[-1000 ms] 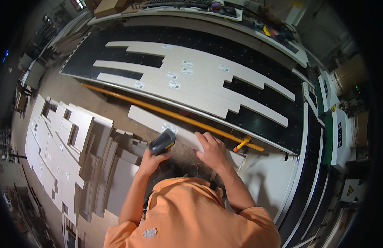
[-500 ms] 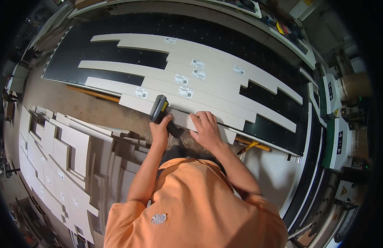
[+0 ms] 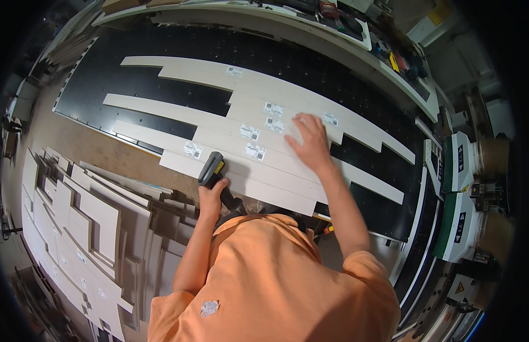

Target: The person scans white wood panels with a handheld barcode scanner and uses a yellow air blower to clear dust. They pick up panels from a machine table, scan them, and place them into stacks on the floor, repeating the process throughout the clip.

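My left hand point(image 3: 211, 197) is wrapped round the grip of a dark grey handheld barcode scanner point(image 3: 211, 169) with a yellow label. The scanner's head overlaps the near edge of several pale board strips point(image 3: 241, 178), which lie side by side with staggered ends on a black table point(image 3: 139, 85). Farther out, my right hand point(image 3: 312, 140) is over the strips with thumb and fingers apart and holds nothing; whether it touches them I cannot tell. White printed labels point(image 3: 254, 151) dot the strips near both hands.
Stacked pale boards point(image 3: 93, 228) of differing lengths stand at the lower left beside the table. On the right is a white and green machine point(image 3: 455, 225) with warning signs. A white-edged shelf point(image 3: 355, 43) carrying tools runs along the far side.
My right hand has left the near strip and moved farther out over the boards. That strip now lies nearer the others, flush on the table. The scanner stays in my left hand, slightly lower.
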Tool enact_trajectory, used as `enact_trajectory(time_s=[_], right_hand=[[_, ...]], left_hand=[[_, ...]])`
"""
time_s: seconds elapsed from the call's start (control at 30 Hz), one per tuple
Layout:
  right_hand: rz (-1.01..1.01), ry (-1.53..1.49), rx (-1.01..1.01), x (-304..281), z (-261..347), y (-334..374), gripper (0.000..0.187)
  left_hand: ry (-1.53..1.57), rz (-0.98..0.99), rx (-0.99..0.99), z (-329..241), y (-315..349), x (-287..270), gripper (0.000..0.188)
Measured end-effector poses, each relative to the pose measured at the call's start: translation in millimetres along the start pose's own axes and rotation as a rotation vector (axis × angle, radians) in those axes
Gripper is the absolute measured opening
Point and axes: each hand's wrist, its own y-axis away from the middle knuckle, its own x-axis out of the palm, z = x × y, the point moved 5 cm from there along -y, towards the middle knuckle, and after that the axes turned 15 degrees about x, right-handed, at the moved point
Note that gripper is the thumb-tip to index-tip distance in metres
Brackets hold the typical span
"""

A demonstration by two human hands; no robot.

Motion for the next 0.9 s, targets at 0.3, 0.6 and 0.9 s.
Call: enact_trajectory(time_s=[0.3,0.6,0.9], right_hand=[[0.085,0.118,0.347,39.4,-138.4,-110.7,0.059],[0.048,0.101,0.309,39.7,-144.3,-108.8,0.057],[0.035,0.127,0.346,39.8,-144.7,-109.8,0.057]], left_hand=[[-0.239,0.371,-0.116,-41.0,-40.6,23.2,0.051],[-0.254,0.216,0.002,-59.0,-25.1,7.9,0.037],[-0.851,0.272,0.060,-116.8,35.7,-54.5,0.024]])
